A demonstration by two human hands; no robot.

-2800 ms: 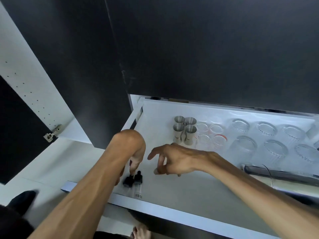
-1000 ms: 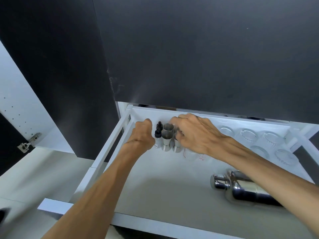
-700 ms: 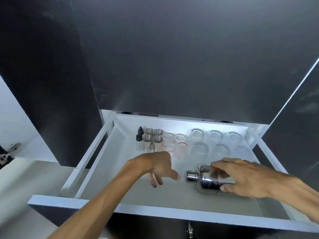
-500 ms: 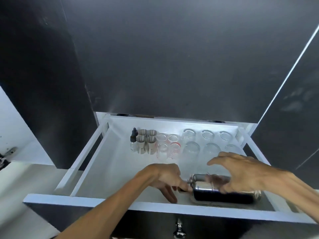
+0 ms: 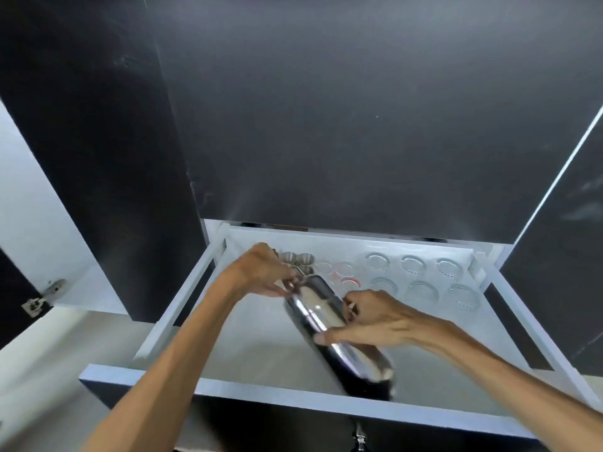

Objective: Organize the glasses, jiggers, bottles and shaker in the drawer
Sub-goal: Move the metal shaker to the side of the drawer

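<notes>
A steel shaker (image 5: 339, 337) is held tilted above the white drawer (image 5: 261, 391), its cap end pointing to the back left. My left hand (image 5: 261, 272) grips the cap end; my right hand (image 5: 365, 318) grips the body. Behind them, steel jiggers (image 5: 301, 258) stand at the drawer's back left, small red-marked glasses (image 5: 342, 270) beside them, and two rows of larger clear glasses (image 5: 421, 278) to the right. The dropper bottles are hidden behind my left hand.
Dark cabinet fronts (image 5: 359, 125) rise directly behind the drawer and on both sides. A white open door with a hinge (image 5: 42, 296) stands at the left. A metal handle (image 5: 359, 435) shows below the drawer's front edge.
Both hands have taken hold of the shaker, which lay on the drawer floor at the front right, and lifted it tilted toward the back left. The bottles are now covered by my left hand.
</notes>
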